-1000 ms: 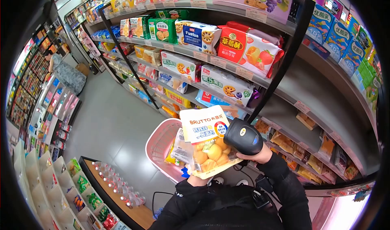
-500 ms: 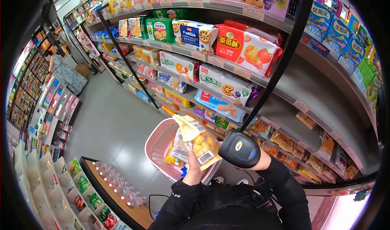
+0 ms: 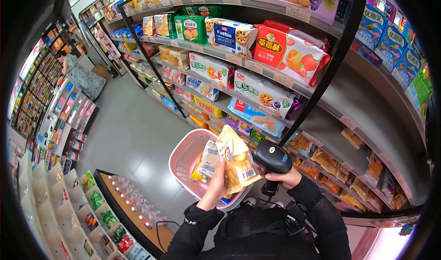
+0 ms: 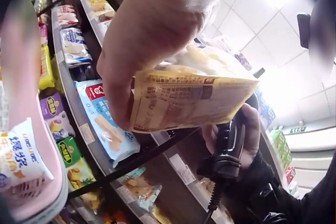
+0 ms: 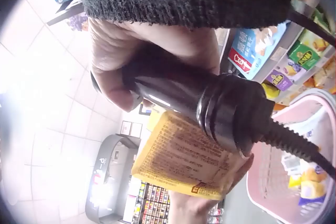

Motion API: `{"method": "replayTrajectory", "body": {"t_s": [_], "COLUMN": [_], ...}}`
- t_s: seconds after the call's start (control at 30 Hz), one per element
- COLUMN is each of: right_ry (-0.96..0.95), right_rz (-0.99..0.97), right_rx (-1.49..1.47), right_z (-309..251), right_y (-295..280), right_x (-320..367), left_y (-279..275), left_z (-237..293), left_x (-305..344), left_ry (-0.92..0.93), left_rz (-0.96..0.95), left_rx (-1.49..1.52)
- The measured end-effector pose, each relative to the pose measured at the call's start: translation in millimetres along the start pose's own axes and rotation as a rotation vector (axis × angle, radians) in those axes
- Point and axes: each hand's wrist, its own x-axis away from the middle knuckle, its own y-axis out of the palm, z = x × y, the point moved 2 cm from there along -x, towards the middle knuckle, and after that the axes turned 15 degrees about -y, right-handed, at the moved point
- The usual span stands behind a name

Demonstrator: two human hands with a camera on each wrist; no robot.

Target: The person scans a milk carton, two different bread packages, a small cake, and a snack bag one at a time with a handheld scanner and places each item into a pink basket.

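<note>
My left hand (image 3: 215, 186) grips a cream-yellow bag of small round breads (image 3: 238, 166) by its left side. A white barcode label (image 3: 248, 173) shows low on the bag, on the side toward the right hand. My right hand (image 3: 289, 178) holds a black barcode scanner (image 3: 272, 156) by its handle, the scanner's head close beside the bag. From below, the left wrist view shows the bag's printed bottom (image 4: 178, 103) and the scanner's handle (image 4: 228, 150) wrapped by the right fingers. A coiled cable (image 5: 291, 140) runs from the handle in the right wrist view.
Below and left of the bag is a pink basket (image 3: 173, 161) with several packets inside. Shelves of biscuit packs (image 3: 232, 36) rise in front. White bins (image 3: 46, 200) and a low wooden shelf with bottles (image 3: 133, 200) stand at left. A person (image 3: 82, 78) is far down the aisle.
The bag has turned from its large-lettered front to show its barcode label, and its top has straightened up. The scanner has shifted slightly, its handle now in sight.
</note>
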Motion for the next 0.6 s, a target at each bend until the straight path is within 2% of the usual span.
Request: {"method": "replayTrajectory", "body": {"t_s": [0.07, 0.17, 0.27, 0.43, 0.57, 0.6], "right_ry": [-0.003, -0.029, -0.028, -0.056, -0.069, -0.111], "right_rz": [0.0, 0.02, -0.001, -0.006, -0.015, -0.04], "right_rx": [0.013, 0.068, 0.009, 0.067, 0.123, 0.209], "right_z": [0, -8, -9, -12, -20, -24], "right_y": [1, 3, -1, 5, 11, 14], "right_x": [-2, -6, -8, -12, -14, -14], "left_y": [-5, -2, 4, 4, 2, 0], "left_z": [1, 9, 16, 14, 13, 11], "left_x": [5, 15, 21, 14, 14, 14], "left_ry": [-0.042, -0.002, 0.076, 0.244, 0.24, 0.171], "left_rz": [0.023, 0.022, 0.101, -0.016, -0.064, -0.088], "left_rx": [0.055, -0.018, -0.123, 0.017, 0.035, 0.124]}}
